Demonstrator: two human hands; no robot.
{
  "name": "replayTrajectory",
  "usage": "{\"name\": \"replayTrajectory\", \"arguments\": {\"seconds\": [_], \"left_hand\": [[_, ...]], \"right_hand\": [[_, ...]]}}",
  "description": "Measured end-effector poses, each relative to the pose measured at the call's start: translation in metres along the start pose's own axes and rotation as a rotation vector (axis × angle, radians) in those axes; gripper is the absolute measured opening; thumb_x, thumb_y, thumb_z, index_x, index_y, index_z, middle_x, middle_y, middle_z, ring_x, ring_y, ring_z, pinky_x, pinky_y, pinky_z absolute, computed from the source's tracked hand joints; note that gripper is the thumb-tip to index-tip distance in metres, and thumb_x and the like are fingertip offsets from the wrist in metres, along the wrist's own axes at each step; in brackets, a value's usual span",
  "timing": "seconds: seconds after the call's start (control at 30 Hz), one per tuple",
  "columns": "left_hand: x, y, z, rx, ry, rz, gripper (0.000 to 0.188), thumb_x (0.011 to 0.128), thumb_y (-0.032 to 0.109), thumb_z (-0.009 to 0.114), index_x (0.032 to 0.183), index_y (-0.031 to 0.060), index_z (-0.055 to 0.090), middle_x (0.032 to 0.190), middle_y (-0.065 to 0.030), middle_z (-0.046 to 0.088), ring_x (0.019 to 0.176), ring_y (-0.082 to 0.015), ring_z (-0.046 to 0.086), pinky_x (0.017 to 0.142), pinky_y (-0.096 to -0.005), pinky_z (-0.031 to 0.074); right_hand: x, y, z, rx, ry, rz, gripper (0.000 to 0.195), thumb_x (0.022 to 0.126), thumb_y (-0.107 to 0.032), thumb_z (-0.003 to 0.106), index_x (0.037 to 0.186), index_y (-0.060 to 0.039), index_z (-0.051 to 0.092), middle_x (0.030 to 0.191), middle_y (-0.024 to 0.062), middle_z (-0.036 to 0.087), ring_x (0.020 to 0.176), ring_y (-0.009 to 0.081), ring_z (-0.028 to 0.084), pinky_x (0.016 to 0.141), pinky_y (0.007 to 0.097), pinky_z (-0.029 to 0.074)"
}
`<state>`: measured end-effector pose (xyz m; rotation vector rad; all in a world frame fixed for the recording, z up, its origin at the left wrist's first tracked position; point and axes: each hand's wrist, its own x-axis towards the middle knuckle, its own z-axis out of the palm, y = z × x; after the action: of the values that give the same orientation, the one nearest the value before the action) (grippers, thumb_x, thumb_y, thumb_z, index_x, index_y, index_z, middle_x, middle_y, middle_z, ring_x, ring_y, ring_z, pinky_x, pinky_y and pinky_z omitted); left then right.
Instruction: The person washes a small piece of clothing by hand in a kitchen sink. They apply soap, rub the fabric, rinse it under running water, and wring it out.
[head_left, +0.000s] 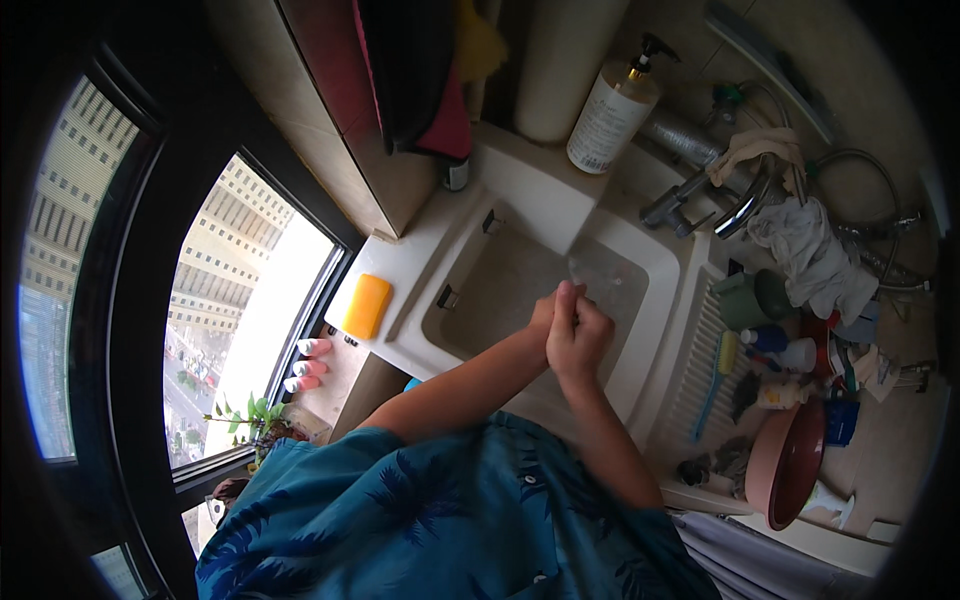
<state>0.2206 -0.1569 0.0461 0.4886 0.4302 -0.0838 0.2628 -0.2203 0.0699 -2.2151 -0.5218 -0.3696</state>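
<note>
Over the wash basin (480, 285) my two hands are pressed together. My right hand (586, 334) is curled, its thumb lying along the top, and it closes around my left hand (543, 316). Most of the left hand's fingers are hidden behind the right, and whether anything lies between the palms cannot be seen. Both hands are apart from the basin's walls. Beneath them the basin looks wet, with some clear water near its right end. The chrome faucet (739, 206) stands behind and to the right of the hands.
A yellow-orange sponge or soap block (366, 306) rests on the left rim. A pump bottle (611, 112) stands on the back ledge. At right, a blue-handled brush (716, 382) lies on the ribbed washboard, near a green cup (742, 298) and a pink basin (772, 465). Window (247, 300) at left.
</note>
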Motion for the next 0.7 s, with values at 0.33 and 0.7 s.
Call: {"name": "replayTrajectory", "arguments": {"seconds": [0.33, 0.7], "left_hand": [[-0.028, 0.015, 0.035, 0.179, 0.395, -0.193, 0.031, 0.093, 0.025, 0.037, 0.086, 0.0003, 0.054, 0.071, -0.0140, 0.054, 0.053, -0.0260, 0.051, 0.047, -0.0334, 0.043], [0.019, 0.011, -0.042, 0.524, 0.174, -0.067, 0.040, 0.094, 0.035, 0.031, 0.097, 0.0034, 0.055, 0.079, -0.0149, 0.056, 0.057, -0.0260, 0.052, 0.051, -0.0378, 0.046]], "right_hand": [[0.014, 0.003, 0.006, 0.335, -0.409, 0.711, 0.057, 0.087, -0.047, 0.046, 0.067, 0.0031, 0.064, 0.064, 0.0234, 0.061, 0.061, 0.0325, 0.060, 0.062, 0.0420, 0.045], [-0.023, -0.002, 0.022, 0.001, -0.418, 0.304, 0.057, 0.089, -0.045, 0.048, 0.057, 0.0014, 0.058, 0.057, 0.0199, 0.058, 0.056, 0.0279, 0.060, 0.057, 0.0410, 0.045]]}}
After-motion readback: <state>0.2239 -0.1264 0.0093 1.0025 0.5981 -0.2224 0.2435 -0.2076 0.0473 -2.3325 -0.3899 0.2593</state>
